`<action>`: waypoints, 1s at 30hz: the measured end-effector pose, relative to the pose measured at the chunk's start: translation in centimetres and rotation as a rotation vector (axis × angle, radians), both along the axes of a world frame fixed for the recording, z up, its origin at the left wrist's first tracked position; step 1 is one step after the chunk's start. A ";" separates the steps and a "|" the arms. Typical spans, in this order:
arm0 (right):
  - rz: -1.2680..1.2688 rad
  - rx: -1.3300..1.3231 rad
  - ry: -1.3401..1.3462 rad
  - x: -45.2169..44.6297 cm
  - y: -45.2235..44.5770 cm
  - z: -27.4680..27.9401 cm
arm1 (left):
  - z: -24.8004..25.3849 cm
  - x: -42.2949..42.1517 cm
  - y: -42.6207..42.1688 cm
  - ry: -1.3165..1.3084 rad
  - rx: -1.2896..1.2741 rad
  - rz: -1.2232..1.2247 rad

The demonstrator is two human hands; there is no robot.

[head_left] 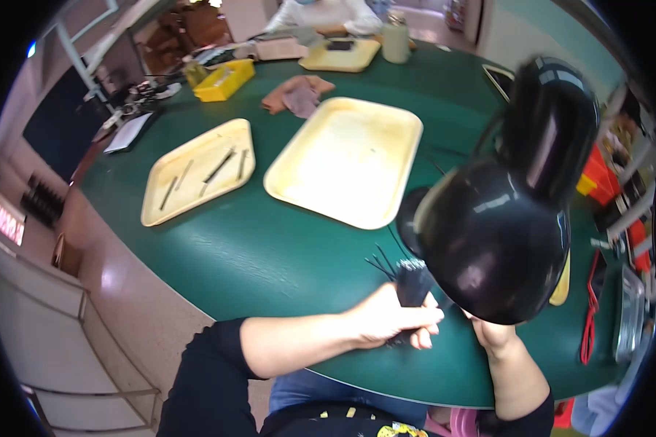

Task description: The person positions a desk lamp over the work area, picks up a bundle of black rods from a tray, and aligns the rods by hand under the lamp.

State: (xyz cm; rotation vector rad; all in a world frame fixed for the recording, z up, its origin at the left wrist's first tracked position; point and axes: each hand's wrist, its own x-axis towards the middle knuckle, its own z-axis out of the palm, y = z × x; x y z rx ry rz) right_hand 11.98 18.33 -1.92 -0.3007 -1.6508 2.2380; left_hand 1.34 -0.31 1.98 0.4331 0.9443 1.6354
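Note:
My left hand [390, 315] is wrapped round a bundle of thin black wires [413, 282], held upright near the front edge of the table. The top ends of the bundle look pale and shiny, and a few black strands stick out to its left. To the right, my right hand [493, 335] is below the black shade of a desk lamp [492, 240]. The shade hides its fingers, so what they touch cannot be seen.
On the green table [284, 251] lie a large cream tray [342, 164] and a smaller tray [215, 156] with several thin dark strips. Behind them are a cloth [299, 95] and a yellow bin [226, 80]. A person [328, 16] sits across. A red cord [589, 320] lies at right.

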 end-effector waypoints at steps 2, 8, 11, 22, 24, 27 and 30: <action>0.023 0.431 0.148 -0.4 -0.5 0.6 | -0.6 -0.1 -0.1 0.033 0.045 -0.037; 0.027 0.026 0.015 -0.8 -1.2 1.3 | -1.1 -0.3 0.0 -0.027 0.053 -0.068; 0.165 -0.004 -0.047 -0.5 -1.1 2.3 | -0.8 -0.3 -0.1 -0.152 0.024 -0.125; -0.050 0.043 -0.022 -1.1 -2.2 1.7 | -0.6 -0.2 -0.1 -0.081 0.036 -0.071; 0.023 -0.016 0.025 -1.1 -1.9 2.8 | -0.4 -0.4 -0.2 -0.031 0.047 -0.053; 0.063 0.039 0.002 -0.7 -2.4 3.0 | -0.6 0.0 0.2 -0.034 0.059 -0.012; 0.096 -0.356 -0.037 0.0 -0.4 0.1 | -0.8 -0.3 -0.1 -0.060 0.006 -0.033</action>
